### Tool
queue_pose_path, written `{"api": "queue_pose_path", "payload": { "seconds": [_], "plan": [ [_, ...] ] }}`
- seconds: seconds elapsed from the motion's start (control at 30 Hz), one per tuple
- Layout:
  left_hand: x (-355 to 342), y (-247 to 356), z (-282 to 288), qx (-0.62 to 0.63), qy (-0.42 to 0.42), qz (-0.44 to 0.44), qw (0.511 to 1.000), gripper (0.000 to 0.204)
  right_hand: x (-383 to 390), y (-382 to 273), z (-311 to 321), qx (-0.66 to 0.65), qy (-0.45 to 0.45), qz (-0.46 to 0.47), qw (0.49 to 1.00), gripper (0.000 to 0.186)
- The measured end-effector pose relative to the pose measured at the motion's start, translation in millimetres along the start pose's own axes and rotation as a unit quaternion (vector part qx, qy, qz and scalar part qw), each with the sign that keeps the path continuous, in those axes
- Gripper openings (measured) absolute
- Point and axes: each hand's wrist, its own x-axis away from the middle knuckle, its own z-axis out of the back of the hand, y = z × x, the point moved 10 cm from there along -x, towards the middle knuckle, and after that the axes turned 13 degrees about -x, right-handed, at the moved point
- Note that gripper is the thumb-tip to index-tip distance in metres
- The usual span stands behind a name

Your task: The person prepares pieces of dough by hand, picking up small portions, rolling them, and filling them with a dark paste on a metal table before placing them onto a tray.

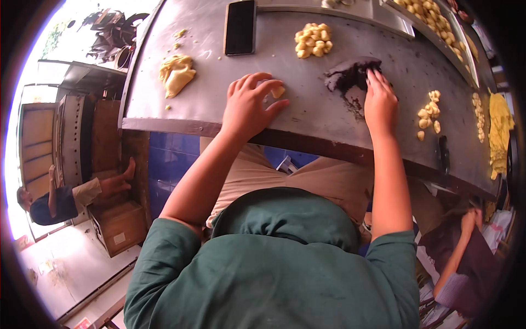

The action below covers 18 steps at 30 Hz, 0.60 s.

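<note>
Dark, crumbly paste [347, 75] at right fingers [377, 82], grip unclear; left fingers [267, 86] loosely apart.

On the surface [192, 108], the dough lump [178, 77] lies left, the clump [353, 74] right; the phone [240, 27] lies behind, between them.
</note>
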Motion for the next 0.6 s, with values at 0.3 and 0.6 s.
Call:
{"api": "queue_pose_path", "payload": {
  "seconds": [0.3,0.6],
  "plan": [
    [5.5,-7.7,3.2,0.031,0.013,-0.003,0.999,0.029,-25.0,-34.0,1.5,0.054,-0.162,-0.01,0.985,0.028],
    [8.1,-18.6,5.4,0.092,0.016,0.029,0.995,0.028,-4.7,-49.8,-6.2,0.035,-0.183,-0.001,0.983,0.023]
  ]
}}
